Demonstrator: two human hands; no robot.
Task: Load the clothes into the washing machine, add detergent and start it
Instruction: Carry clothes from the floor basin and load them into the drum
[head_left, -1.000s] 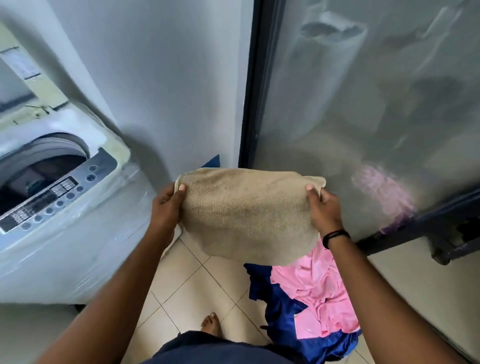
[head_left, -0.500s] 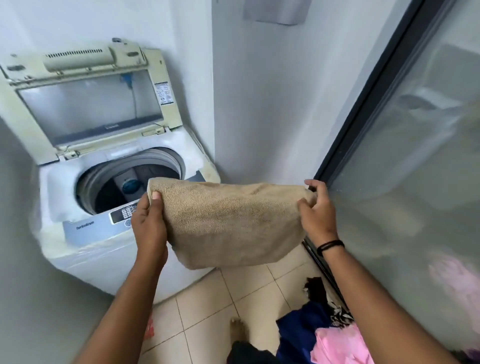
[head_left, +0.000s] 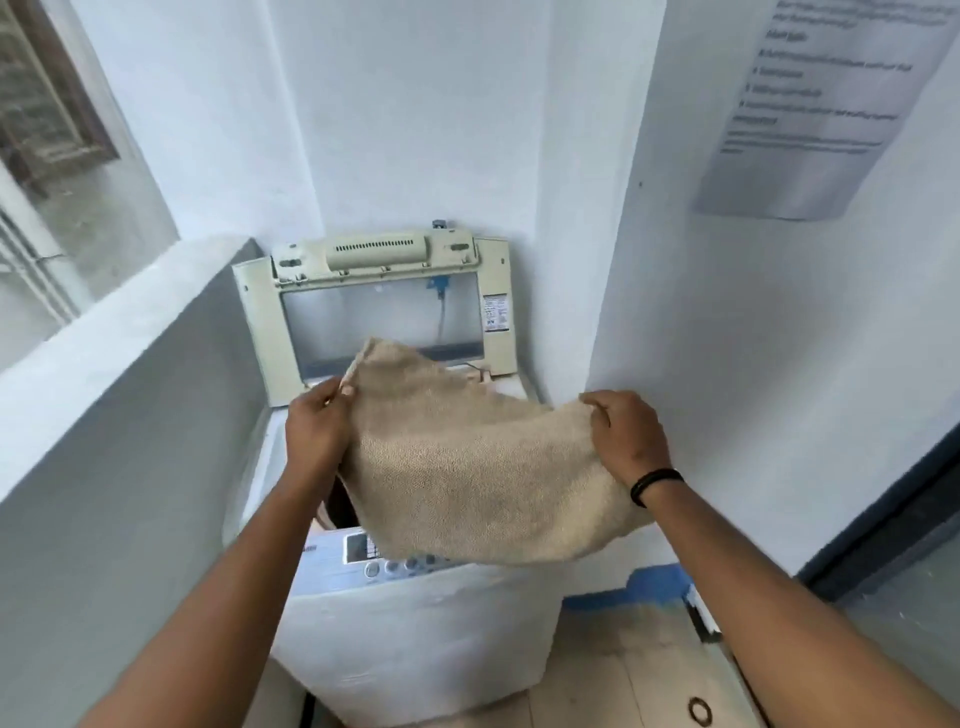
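While we are looking down from head height, white walls (head_left: 415, 130) are filling most of the view, rising beyond our fingertips, with a grey printed sheet (head_left: 810, 104) hanging on the wall above and to the right of our right fingers; its text is too blurred for us to read. A grey half-wall ledge (head_left: 130, 322) is running along to the left of our left fingers.

Below our fingers, the top-loading washing machine (head_left: 415, 639) is standing in the corner. Its cream lid (head_left: 384, 296) is standing upright just beyond our fingertips, and its control panel (head_left: 353, 558) is sitting nearer to us than the fingers, partly covered by hanging cloth.

We are holding a beige towel (head_left: 467, 467) stretched between both hands, over the machine's opening, which it is mostly hiding. Our left hand (head_left: 317, 421) is pinching the towel's upper left corner between thumb and curled fingers. Our right hand (head_left: 628, 436) is gripping the right edge, fingers curled down over the cloth. A black wristband (head_left: 655, 483) is circling our right wrist, just behind those fingers.

Far below the right fingers, a small dark ring (head_left: 700, 711) is lying on the tiled floor (head_left: 623, 675).
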